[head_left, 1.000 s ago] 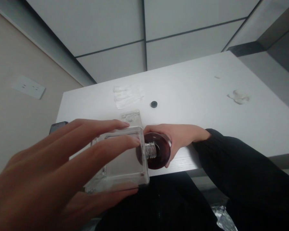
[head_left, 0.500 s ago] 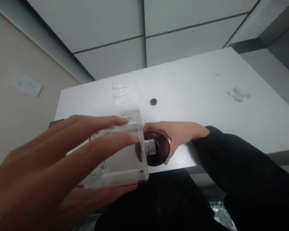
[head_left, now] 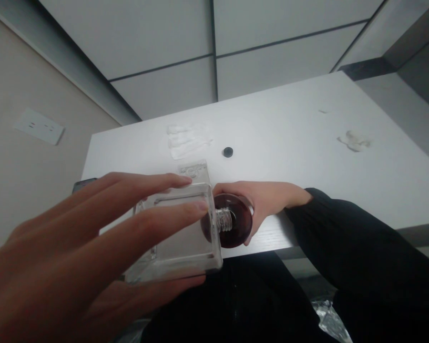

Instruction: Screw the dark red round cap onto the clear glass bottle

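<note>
Clear square glass bottle (head_left: 178,233) lies sideways in left hand (head_left: 75,257), fingers clasped over top face, threaded neck toward 3 o'clock. Right hand (head_left: 268,202) grips dark round cap (head_left: 232,227) at neck, above near table (head_left: 307,157) edge. Step, judged: cap half-threaded. Next calls for steady bottle, straight twist.

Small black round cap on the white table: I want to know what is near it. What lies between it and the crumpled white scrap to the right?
Nothing: in the head view, the white table is bare between the small black round cap and the crumpled white scrap.
</note>
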